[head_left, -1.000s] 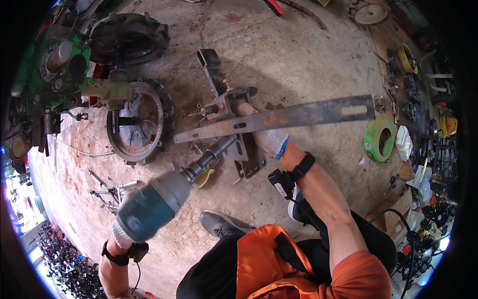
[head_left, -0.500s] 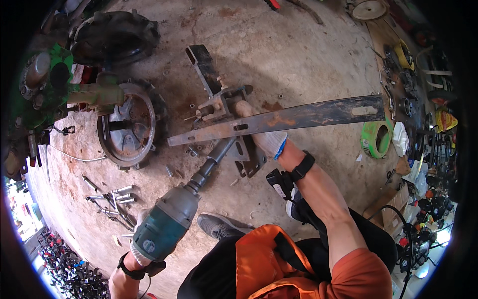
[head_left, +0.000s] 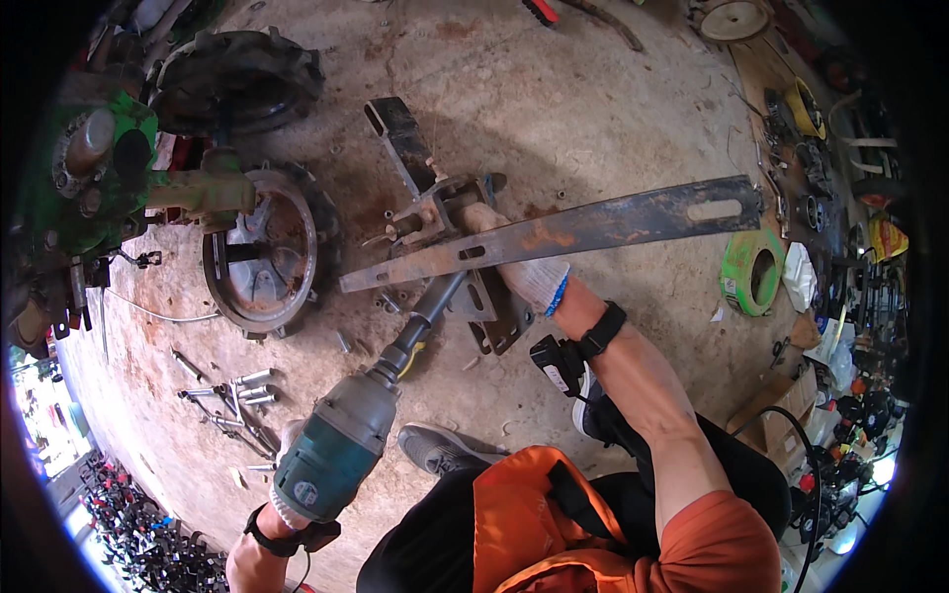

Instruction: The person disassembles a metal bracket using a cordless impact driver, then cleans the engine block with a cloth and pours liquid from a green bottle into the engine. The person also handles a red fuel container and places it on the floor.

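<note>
My left hand, in a white knit glove, is closed around the handle end of a teal and grey impact wrench. From the wrench a long socket extension reaches up and right, its tip passing to the edge of a long flat steel bar. The bar, dark with rust patches and slots, lies slantwise across a metal frame. My right hand, gloved too, reaches under the bar; its dirty fingers appear beyond it, against the frame, partly hidden. A slotted bracket shows below the bar.
Left of the frame stand a lugged wheel and green machinery. Sockets and wrenches lie on the concrete floor, with loose bolts nearer. At right are a green ring and piled parts. My shoe is close by.
The view has shifted slightly, so most things sit a little to the right. A yellow strip now shows beside the wrench's socket. Both hands keep their places on the work.
</note>
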A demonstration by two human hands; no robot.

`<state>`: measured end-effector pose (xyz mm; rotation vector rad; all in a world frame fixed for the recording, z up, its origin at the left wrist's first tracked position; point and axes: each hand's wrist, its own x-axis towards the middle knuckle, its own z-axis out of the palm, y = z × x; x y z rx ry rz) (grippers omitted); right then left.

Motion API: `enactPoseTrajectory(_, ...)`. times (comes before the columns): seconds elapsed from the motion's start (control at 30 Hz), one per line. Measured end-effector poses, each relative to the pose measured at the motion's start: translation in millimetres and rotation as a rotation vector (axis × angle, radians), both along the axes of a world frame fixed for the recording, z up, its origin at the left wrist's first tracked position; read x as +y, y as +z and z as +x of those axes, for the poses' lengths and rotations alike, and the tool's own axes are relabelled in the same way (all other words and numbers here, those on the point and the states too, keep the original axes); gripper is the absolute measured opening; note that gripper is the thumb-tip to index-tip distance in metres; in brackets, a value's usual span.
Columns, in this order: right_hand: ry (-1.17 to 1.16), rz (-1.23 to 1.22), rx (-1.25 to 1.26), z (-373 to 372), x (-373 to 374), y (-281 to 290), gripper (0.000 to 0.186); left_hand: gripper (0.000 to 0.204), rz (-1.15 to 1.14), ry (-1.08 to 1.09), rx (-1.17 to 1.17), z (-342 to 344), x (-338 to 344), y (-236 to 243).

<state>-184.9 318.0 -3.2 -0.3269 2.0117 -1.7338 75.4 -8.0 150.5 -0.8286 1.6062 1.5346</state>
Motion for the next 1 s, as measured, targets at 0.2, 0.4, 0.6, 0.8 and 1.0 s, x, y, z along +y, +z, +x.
enactPoseTrajectory(0.2,0.033,-0.045,0.098,4.3,0.7,-22.0,0.023,0.025,-0.229,-0.371,0.598,-21.8,32.5,38.7)
enactPoseTrajectory(0.4,0.102,-0.052,0.144,4.9,8.6,-81.3,0.027,0.028,-0.179,0.043,0.326,-35.3,65.5,50.7)
enactPoseTrajectory(0.6,0.211,-0.182,-0.062,1.9,4.5,-75.0,0.028,0.030,-0.055,0.120,0.123,-26.2,52.1,51.6)
enactPoseTrajectory(0.8,0.295,0.037,0.462,-2.8,9.7,-16.9,0.032,0.014,-0.053,0.076,0.227,-30.0,52.8,52.8)
enactPoseTrajectory(1.0,0.236,0.084,0.095,4.9,8.2,-31.4,0.033,0.011,0.007,0.079,0.100,-35.8,51.5,58.0)
